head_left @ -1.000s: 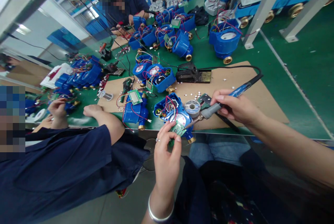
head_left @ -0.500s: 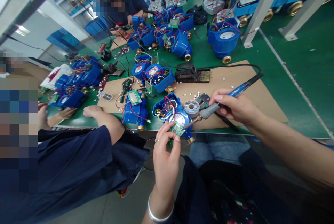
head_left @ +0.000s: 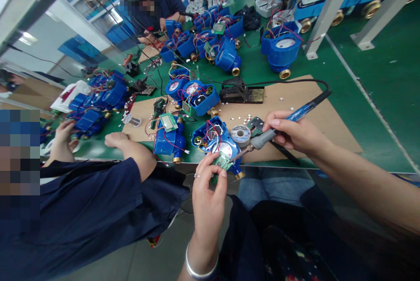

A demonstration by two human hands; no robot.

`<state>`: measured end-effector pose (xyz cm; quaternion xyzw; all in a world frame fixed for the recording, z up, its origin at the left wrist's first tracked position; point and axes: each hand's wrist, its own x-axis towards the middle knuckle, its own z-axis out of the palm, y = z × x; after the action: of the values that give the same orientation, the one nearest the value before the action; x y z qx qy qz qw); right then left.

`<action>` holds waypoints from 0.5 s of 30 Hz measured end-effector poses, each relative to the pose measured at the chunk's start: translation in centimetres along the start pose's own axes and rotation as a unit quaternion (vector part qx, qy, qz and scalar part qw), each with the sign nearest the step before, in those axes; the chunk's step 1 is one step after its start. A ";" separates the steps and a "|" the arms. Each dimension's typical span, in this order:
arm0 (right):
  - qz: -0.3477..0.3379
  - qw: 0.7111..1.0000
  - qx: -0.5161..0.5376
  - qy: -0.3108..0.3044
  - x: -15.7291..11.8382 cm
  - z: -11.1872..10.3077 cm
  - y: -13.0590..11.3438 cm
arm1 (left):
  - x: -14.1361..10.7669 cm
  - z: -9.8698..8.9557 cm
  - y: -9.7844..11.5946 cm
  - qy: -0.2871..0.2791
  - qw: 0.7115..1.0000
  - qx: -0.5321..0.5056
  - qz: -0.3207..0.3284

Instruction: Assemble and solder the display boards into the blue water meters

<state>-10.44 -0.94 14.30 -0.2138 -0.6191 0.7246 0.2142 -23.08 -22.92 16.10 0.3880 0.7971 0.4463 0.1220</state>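
Between the fingers of my left hand is a small green circuit board, held over the front of a blue water meter. My right hand grips a soldering iron with a grey sleeve and blue handle. The iron's tip points down-left and is at the board's right edge; whether it touches I cannot tell. The meter's housing is open, with red and other wires showing inside. Close to the iron stands a solder spool. Beyond the spool lies a dark piece with a green part.
A soldering iron stand sits on the brown board. Another meter with a display board is at left, and more meters stand behind. Co-workers' arms reach in at left. A metal post rises at right.
My hands, the circuit board and the iron stay almost still. At far left, a co-worker's hand has lifted and shifted beside the meters there.
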 end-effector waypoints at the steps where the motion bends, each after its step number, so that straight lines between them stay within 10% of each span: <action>1: -0.001 1.000 0.000 -0.001 0.0 0.0 0.0 | 0.0 0.0 0.0 -0.001 1.000 0.004 -0.001; 15: -0.008 0.997 0.076 0.029 0.3 -0.3 0.3 | 0.0 0.1 0.2 0.006 1.000 0.009 -0.005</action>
<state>-10.55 -0.53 13.98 -0.2132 -0.5572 0.7614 0.2537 -22.95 -22.78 16.22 0.3825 0.8038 0.4407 0.1158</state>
